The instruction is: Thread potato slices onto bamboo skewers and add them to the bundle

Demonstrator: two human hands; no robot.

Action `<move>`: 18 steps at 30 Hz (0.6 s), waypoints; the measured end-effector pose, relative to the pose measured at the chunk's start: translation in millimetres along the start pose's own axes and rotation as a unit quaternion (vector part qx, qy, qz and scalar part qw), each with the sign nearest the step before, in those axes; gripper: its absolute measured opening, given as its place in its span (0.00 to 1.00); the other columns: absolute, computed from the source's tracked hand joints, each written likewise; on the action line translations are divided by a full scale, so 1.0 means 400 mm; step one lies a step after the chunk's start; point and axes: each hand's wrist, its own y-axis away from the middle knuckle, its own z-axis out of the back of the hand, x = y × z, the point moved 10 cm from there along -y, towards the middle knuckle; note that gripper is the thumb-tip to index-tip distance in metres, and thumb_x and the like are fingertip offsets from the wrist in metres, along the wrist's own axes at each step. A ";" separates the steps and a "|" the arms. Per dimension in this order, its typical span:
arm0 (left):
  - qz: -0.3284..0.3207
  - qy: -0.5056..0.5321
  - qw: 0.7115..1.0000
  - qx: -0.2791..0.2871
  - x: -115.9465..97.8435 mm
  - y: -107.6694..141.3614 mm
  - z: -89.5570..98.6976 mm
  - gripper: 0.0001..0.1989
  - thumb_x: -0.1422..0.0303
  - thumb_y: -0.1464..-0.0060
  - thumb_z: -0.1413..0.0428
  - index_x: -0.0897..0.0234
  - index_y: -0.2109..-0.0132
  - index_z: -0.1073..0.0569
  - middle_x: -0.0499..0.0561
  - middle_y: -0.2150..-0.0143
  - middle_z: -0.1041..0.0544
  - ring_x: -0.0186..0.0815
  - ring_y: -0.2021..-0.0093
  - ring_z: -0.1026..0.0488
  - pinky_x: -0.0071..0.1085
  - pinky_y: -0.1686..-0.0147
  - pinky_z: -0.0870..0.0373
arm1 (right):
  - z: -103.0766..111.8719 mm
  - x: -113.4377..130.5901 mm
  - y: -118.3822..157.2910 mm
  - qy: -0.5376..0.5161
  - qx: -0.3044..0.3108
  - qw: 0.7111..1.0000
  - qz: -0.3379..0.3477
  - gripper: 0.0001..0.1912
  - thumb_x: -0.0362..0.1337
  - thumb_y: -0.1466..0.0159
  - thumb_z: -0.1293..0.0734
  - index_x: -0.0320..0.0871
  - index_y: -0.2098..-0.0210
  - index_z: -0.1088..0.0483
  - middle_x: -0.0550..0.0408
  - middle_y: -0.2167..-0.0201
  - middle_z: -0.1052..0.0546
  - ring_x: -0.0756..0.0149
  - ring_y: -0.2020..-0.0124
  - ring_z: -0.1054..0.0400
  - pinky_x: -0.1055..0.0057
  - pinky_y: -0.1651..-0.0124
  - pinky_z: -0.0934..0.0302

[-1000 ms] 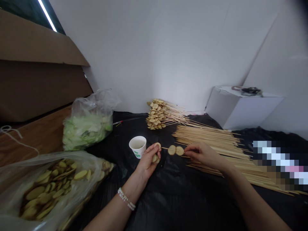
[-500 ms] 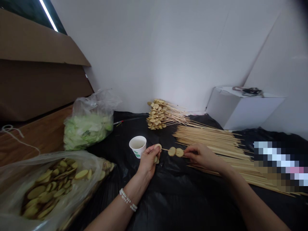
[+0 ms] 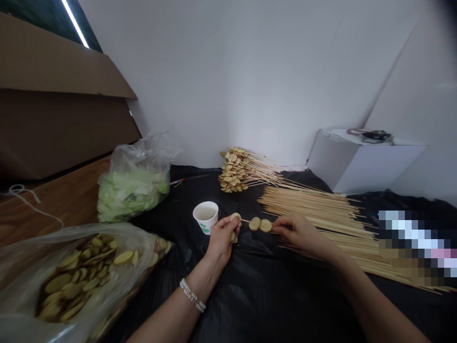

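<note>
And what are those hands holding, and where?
The right hand pinches a thin wooden skewer near one end, beside two round pale potato slices; the left hand grips another round slice at the skewer's other end.

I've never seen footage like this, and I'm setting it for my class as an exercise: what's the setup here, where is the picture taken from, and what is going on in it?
There is no machine here, only a person working with bare hands. One camera worn on their head looks forward and down, so we see roughly what they see. The left hand and right hand both hold a thin wooden skewer carrying round pale slices, probably potato. On the black plastic sheet are a paper cup, a heap of bare skewers and a stack of filled skewers. To the left sit a clear bag of slices and a bag of pale green leaves.
</note>
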 end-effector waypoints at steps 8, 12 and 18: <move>0.005 -0.004 1.000 -0.002 0.008 0.001 -0.003 0.18 0.61 0.69 0.31 0.70 0.73 0.23 0.51 0.76 0.25 0.24 0.78 0.33 0.19 0.78 0.36 | 0.023 0.021 0.003 0.026 -0.042 0.998 0.028 0.12 0.36 0.40 0.40 0.44 0.69 0.24 0.55 0.71 0.22 0.65 0.69 0.31 0.71 0.65 0.43; -0.001 -0.008 1.000 -0.006 0.004 -0.003 0.005 0.18 0.61 0.70 0.31 0.70 0.72 0.22 0.51 0.75 0.25 0.24 0.78 0.33 0.21 0.77 0.35 | 0.016 0.035 0.003 0.053 -0.059 0.996 0.049 0.11 0.34 0.39 0.40 0.44 0.70 0.24 0.55 0.72 0.22 0.65 0.70 0.31 0.71 0.66 0.44; -0.003 -0.026 1.000 -0.006 0.004 -0.006 0.008 0.17 0.61 0.69 0.31 0.70 0.73 0.23 0.51 0.76 0.25 0.24 0.79 0.34 0.21 0.78 0.37 | -0.002 0.025 0.000 0.030 -0.044 0.998 0.039 0.11 0.33 0.39 0.40 0.43 0.71 0.26 0.56 0.76 0.24 0.68 0.74 0.34 0.73 0.70 0.46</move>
